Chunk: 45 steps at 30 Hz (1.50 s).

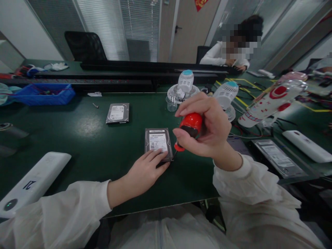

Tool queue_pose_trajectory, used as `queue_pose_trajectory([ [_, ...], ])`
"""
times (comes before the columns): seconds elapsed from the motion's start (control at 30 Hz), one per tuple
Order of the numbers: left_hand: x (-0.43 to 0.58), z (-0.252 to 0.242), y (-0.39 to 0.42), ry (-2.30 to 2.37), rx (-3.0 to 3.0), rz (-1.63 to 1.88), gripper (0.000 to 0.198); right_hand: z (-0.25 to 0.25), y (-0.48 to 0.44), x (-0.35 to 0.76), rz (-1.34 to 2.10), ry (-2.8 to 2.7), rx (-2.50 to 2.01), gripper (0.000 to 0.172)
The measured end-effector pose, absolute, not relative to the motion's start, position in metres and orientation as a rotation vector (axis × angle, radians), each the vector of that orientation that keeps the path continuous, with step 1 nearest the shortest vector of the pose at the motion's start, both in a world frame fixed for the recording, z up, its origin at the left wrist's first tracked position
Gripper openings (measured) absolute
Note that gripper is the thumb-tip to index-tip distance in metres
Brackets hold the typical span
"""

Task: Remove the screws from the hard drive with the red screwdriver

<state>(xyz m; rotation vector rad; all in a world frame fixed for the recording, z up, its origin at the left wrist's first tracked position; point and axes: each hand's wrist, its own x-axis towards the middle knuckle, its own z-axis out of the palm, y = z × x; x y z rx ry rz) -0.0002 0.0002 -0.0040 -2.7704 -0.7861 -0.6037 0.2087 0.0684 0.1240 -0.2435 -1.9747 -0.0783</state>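
My right hand is wrapped round the red and black handle of a screwdriver, held upright over the right edge of a hard drive lying label-up on the green table. The tool's tip is hidden near the drive's near right corner. My left hand lies flat, with fingers stretched out and pressing on the drive's near edge. Both arms wear white sleeves.
A second hard drive lies further back left. Two small white fans and a clear cup stand behind. A blue bin sits far left, white devices at both sides, a bagged drive right. Another person sits across.
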Motion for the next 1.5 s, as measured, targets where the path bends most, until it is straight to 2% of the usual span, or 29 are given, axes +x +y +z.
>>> queue_pose_trajectory([
  [0.1,0.000,-0.004,0.000,-0.779,-2.777,-0.596,0.033,0.122,0.068,0.207,-0.068,-1.945,-0.207,0.036],
  [0.2,0.001,-0.003,0.000,-0.786,-2.763,-0.608,0.032,0.122,0.066,0.207,-0.194,-1.965,-0.228,0.019],
  [0.27,0.001,-0.002,0.000,-0.791,-2.756,-0.618,0.032,0.125,0.063,0.210,-0.208,-2.016,-0.295,0.017],
  [0.5,0.000,-0.003,-0.001,-0.772,-2.752,-0.628,0.031,0.139,0.040,0.228,-0.103,-2.234,-0.353,0.040],
  [0.73,0.001,-0.005,0.000,-0.775,-2.745,-0.651,0.032,0.130,0.041,0.227,-0.189,-2.072,-0.398,0.028],
  [0.83,0.001,-0.005,0.000,-0.770,-2.742,-0.668,0.031,0.128,0.043,0.230,-0.124,-2.084,-0.389,0.032],
  [1.0,0.000,-0.004,0.000,-0.765,-2.737,-0.664,0.031,0.128,0.043,0.234,0.041,-2.137,-0.340,0.049],
  [1.23,0.001,-0.003,0.000,-0.771,-2.735,-0.630,0.031,0.128,0.047,0.233,-0.107,-2.097,-0.367,0.042],
  [1.5,0.001,-0.002,0.000,-0.759,-2.739,-0.656,0.030,0.126,0.047,0.230,-0.028,-2.127,-0.361,0.052],
])
